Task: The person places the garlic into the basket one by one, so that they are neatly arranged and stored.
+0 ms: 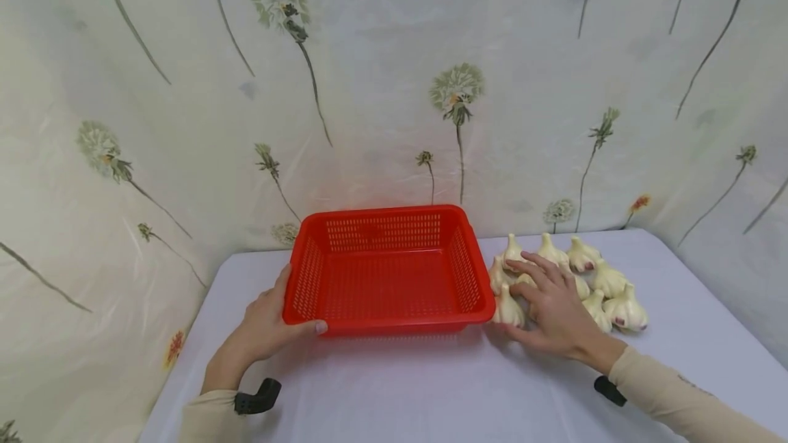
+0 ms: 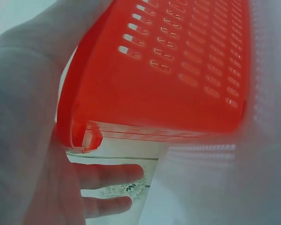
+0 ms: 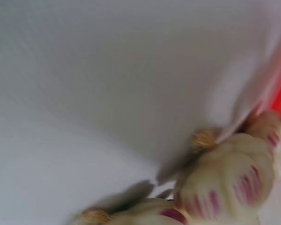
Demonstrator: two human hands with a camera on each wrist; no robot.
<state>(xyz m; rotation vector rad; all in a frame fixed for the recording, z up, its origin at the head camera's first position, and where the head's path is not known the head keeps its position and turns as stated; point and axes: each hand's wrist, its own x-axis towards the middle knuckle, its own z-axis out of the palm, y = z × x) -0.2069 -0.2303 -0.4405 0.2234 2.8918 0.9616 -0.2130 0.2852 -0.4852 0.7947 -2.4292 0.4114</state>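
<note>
The left hand [image 1: 261, 327] lays straight fingers against the red basket [image 1: 388, 326], which stands at their right. The right hand [image 1: 554, 313] spreads its fingers wide among garlic bulbs [image 1: 609, 280]. Behind these fingers, the sleeve [image 1: 671, 395] bears a marking [image 1: 694, 384], too small for reading.

Your basket [image 1: 394, 325] sits mid-frame on the worktop [image 1: 394, 388], your left hand [image 1: 263, 323] at its left end. To its right the garlic bulbs [image 1: 624, 309] cluster, your right hand [image 1: 557, 313] over them. Behind, cloth [image 1: 375, 67] fills the upper frame.
</note>
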